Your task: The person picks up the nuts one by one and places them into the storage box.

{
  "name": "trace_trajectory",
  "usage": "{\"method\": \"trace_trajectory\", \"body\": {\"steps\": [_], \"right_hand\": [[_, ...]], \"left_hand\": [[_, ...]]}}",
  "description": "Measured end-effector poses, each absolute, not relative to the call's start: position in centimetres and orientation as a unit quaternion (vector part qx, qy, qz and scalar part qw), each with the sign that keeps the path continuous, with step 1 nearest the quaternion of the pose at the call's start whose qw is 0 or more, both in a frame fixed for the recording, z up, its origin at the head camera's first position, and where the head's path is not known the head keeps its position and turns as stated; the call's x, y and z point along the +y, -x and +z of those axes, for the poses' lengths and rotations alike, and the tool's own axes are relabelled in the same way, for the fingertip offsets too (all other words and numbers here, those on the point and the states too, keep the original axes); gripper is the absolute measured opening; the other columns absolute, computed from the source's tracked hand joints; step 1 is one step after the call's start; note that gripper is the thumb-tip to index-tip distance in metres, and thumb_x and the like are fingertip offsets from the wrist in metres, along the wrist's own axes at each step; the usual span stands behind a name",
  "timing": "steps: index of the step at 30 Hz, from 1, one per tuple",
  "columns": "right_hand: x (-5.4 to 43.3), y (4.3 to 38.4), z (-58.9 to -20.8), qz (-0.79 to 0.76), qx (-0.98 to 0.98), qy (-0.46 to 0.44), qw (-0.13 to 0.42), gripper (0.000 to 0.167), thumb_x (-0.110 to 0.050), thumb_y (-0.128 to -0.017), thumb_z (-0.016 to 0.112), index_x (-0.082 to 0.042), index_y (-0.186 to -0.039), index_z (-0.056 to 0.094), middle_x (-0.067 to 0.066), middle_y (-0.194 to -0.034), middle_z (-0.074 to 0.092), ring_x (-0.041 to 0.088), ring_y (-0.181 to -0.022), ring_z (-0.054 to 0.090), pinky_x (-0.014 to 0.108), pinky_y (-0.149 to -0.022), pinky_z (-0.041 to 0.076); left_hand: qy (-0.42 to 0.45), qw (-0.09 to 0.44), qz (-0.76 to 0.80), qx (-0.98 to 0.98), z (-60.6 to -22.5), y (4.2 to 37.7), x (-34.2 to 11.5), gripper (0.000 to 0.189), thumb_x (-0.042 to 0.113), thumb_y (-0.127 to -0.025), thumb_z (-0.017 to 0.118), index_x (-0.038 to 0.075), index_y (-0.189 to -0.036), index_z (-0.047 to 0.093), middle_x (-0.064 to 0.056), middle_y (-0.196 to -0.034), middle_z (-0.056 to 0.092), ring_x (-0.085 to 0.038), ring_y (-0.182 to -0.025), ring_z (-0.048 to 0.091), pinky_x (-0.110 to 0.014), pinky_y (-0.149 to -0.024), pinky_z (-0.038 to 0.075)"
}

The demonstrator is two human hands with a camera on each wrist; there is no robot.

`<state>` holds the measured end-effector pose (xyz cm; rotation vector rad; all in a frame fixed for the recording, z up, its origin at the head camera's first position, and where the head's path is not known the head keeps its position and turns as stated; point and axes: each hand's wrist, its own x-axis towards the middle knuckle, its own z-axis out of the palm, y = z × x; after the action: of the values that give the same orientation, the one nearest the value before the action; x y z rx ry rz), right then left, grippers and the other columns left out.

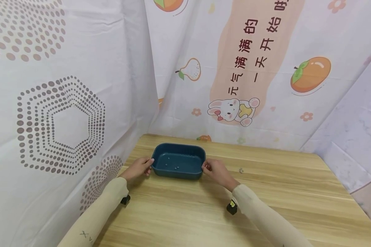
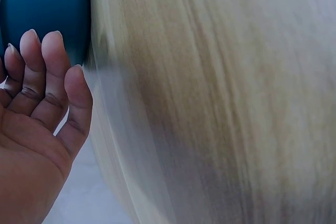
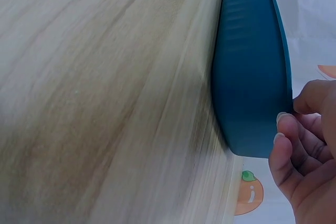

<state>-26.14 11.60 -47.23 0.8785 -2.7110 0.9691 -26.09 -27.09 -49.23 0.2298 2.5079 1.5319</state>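
A dark teal, rounded rectangular plastic tray (image 1: pixel 176 175) stands on the table in the head view. Several tiny shiny pieces (image 1: pixel 177 168) lie on its floor, too small to identify. At the tray's left end, my left hand (image 1: pixel 140 167) grips the rim, thumb over the edge and fingers against the outer wall, as the left wrist view also shows. My right hand (image 1: pixel 216 171) pinches the rim at the right end. In the right wrist view the thumb and curled fingers (image 3: pixel 283 153) meet the tray's side wall (image 3: pixel 252 77).
A small cluster of tiny pieces (image 1: pixel 241 170) lies on the wooden table (image 1: pixel 179 212), right of my right hand. Printed curtains (image 1: pixel 185 103) hang behind the table and along its left side. Black wrist-worn devices (image 1: pixel 232 207) sit under both forearms.
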Motion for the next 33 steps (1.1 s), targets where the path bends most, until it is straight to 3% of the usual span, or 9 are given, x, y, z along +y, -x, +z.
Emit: {"method": "trace_trajectory", "body": {"steps": [33], "right_hand": [[13.2,25.9,-47.2,0.327,-0.906,-0.261,0.058,0.004,-0.010,-0.099,0.068,-0.009,-0.095,0.069,-0.008,-0.073,0.061,0.007,-0.065,0.054,0.025,-0.059,0.047]], "left_hand": [[-0.072,0.098,0.514,0.849,-48.8,25.8,-26.9,0.036,0.028,-0.112,0.047,0.002,-0.089,0.056,-0.009,-0.077,0.059,-0.020,-0.067,0.059,-0.032,-0.065,0.056]]}}
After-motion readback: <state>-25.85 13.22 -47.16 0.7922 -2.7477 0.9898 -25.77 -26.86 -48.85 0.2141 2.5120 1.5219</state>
